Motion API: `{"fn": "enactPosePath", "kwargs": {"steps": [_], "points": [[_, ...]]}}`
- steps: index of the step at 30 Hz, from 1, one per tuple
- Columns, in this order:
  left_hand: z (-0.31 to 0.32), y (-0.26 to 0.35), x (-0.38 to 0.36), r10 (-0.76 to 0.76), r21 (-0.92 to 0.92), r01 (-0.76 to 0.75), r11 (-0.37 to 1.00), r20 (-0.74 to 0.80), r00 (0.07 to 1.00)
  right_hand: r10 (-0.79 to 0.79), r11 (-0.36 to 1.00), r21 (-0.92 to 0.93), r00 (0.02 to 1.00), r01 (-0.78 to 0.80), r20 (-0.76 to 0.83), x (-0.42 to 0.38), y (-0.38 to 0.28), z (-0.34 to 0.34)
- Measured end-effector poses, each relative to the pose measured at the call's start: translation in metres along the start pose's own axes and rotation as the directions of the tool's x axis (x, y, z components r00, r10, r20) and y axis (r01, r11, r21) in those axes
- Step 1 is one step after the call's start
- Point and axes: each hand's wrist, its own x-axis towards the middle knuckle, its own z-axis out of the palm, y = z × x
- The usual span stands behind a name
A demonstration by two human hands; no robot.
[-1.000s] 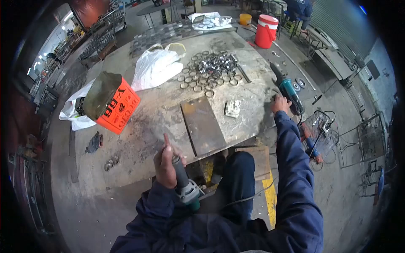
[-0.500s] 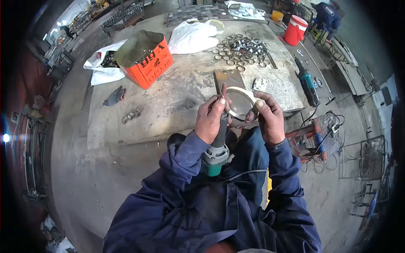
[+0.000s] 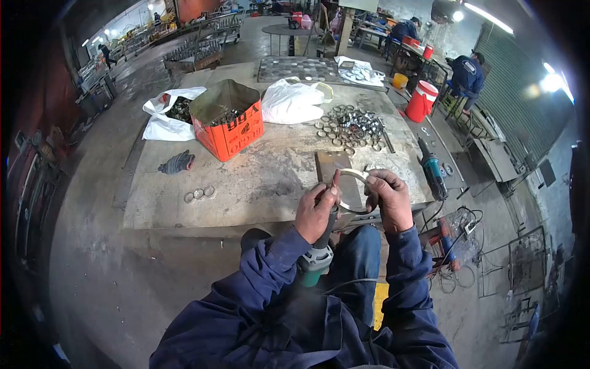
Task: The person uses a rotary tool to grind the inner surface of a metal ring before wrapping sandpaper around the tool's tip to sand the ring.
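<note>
My right hand [image 3: 390,200] pinches the right side of a wide metal ring [image 3: 351,172], which is tilted up in front of me. My left hand [image 3: 315,214] is closed at the ring's left side, thumb uppermost; its other fingers are partly hidden. Beside that thumb a reddish-brown tip [image 3: 336,178] points up and overlaps the ring's left edge. Below the left hand, a die grinder [image 3: 316,258] with a green and grey body stands upright between my legs, its cable running to the right.
Behind the ring, a metal plate [image 3: 327,165] lies on the worktable [image 3: 246,206]. Small rings [image 3: 347,123] are heaped farther back. An orange tin [image 3: 228,138], white bag [image 3: 292,101] and glove [image 3: 176,162] sit left. Another grinder [image 3: 433,172] lies right. A person [image 3: 465,77] sits beyond.
The camera view has tipped upward, showing more of the workshop behind the table. Both hands keep hold of the ring, now slightly turned beside the tip.
</note>
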Motion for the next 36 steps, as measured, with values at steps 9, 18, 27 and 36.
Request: {"fn": "enactPosePath", "kwargs": {"steps": [9,18,27,36], "points": [[0.001,0.003,-0.001,-0.021,0.114,0.026,0.993,-0.044,0.999,-0.281,0.959,-0.051,0.957,0.278,-0.072,-0.006,0.024,0.008],[-0.002,-0.012,0.004,0.056,0.222,-0.048,0.974,-0.026,0.998,-0.559,0.223,-0.802,0.747,0.554,0.361,-0.021,-0.011,0.020],[0.013,-0.007,0.001,0.204,0.334,-0.177,0.926,-0.047,0.978,-0.417,0.097,-0.823,0.774,0.559,0.476,-0.011,-0.021,0.029],[0.015,-0.006,-0.001,0.232,0.394,-0.191,0.899,-0.061,0.971,-0.372,0.208,-0.813,0.813,0.544,0.449,-0.004,-0.026,0.025]]}}
